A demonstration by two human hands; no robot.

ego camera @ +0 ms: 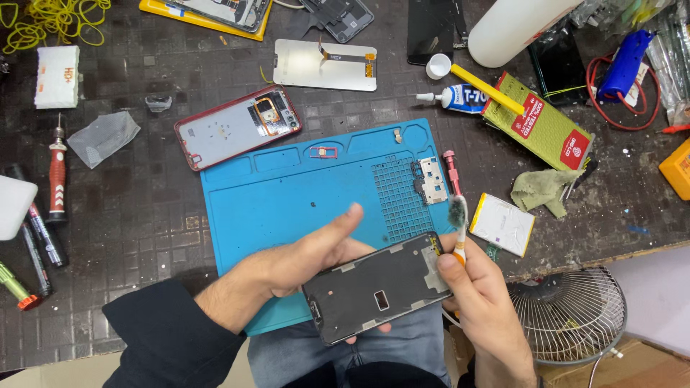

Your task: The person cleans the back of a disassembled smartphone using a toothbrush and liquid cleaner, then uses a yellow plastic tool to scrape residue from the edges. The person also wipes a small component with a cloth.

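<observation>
Left hand [302, 259] cradling a dark phone frame [377, 287] from beneath, above the blue mat [287, 194] edge. Right hand [478, 287] closed around a dirty toothbrush [458, 223], bristles up, beside the frame's right end.

One head-worn camera looks steeply down from above the person's seat, close over both hands, facing forward across the table [144, 237] and blue mat [287, 194]; the table's near edge shows at bottom.
</observation>
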